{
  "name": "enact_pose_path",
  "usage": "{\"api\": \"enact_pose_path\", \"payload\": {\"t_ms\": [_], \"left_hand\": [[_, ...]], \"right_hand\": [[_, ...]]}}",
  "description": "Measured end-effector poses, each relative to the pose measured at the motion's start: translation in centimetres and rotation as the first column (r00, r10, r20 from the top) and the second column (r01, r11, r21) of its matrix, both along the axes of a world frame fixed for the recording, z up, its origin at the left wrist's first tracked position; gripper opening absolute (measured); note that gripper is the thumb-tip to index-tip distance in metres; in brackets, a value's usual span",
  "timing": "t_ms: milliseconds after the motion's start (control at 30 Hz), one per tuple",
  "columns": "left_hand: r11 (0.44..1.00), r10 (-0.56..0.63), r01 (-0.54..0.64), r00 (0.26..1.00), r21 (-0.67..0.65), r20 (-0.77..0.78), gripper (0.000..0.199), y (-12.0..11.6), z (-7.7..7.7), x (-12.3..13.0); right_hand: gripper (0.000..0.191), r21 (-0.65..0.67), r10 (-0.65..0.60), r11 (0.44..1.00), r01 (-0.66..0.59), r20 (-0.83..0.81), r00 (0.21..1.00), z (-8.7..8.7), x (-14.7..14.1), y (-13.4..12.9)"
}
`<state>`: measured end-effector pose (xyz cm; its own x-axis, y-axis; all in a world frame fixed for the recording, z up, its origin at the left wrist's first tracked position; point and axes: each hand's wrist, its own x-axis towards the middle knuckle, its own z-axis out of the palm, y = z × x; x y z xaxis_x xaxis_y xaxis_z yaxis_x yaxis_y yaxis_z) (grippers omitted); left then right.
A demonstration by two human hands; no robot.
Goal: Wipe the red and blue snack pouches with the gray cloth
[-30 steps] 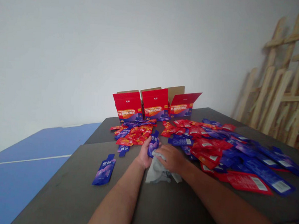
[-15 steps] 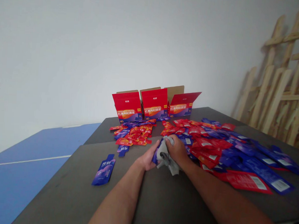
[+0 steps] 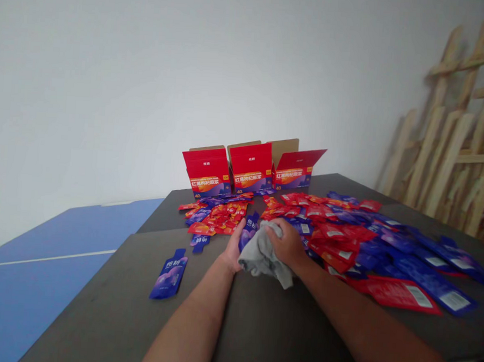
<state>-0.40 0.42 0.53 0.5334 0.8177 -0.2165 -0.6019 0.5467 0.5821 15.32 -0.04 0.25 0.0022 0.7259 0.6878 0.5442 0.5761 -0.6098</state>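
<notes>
Grey cloth [image 3: 262, 258] sat bunched under the right hand [image 3: 288, 245], whose fingers [image 3: 283, 231] curled down and clenched a fold of it. The right forearm [image 3: 352, 319] lay low and slanted in from the right side. The left hand [image 3: 233, 247] stood almost on edge, its fingers [image 3: 239, 228] pointing away from the body, just beside a blue sachet [image 3: 247, 237] that leaned upright against it. The cloth hid the lower part of that sachet, so it could not be told whether those fingers gripped it or only propped it. The pose seemed to bring sachet and cloth together, and the two hands worked in a gap on the dark table [image 3: 282, 331] between a small heap of sachets [image 3: 214, 218] and a wider spread of sachets [image 3: 369, 246]. Another blue sachet [image 3: 169, 275] lay alone nearer the table's left edge. Three red cartons [image 3: 251, 168] stood open at the far end, their printed fronts turned toward the person (the right-hand carton's flap tipped outward). Wooden slats [image 3: 450, 133] leaned against the wall on the right.
</notes>
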Motion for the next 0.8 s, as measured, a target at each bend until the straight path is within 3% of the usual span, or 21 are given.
{"api": "enact_pose_path", "payload": {"t_ms": [100, 200, 500, 800], "left_hand": [[0.999, 0.028, -0.031, 0.997, -0.030, -0.075, 0.049, 0.3, -0.2, 0.0], [1.000, 0.008, -0.008, 0.988, 0.005, -0.156, 0.049, 0.8, -0.7, 0.2], [0.999, -0.018, 0.029, 0.974, 0.044, -0.227, 0.036, 0.5, -1.6, 1.4], [0.986, -0.020, 0.075, 0.942, 0.152, -0.335, 0.038, 0.0, -1.7, 1.2]], "right_hand": [[0.015, 0.094, 0.215, 0.963, -0.251, 0.285, 0.934, -0.5, -1.6, -1.8], [0.013, 0.091, 0.229, 0.954, -0.286, 0.399, 0.888, -0.9, -2.5, -2.5], [0.017, -0.040, 0.038, 0.999, -0.034, 0.093, 0.995, -1.0, -1.4, -0.3], [0.029, -0.182, -0.166, 0.973, 0.140, -0.139, 0.976, -1.2, 0.3, 2.4]]}}
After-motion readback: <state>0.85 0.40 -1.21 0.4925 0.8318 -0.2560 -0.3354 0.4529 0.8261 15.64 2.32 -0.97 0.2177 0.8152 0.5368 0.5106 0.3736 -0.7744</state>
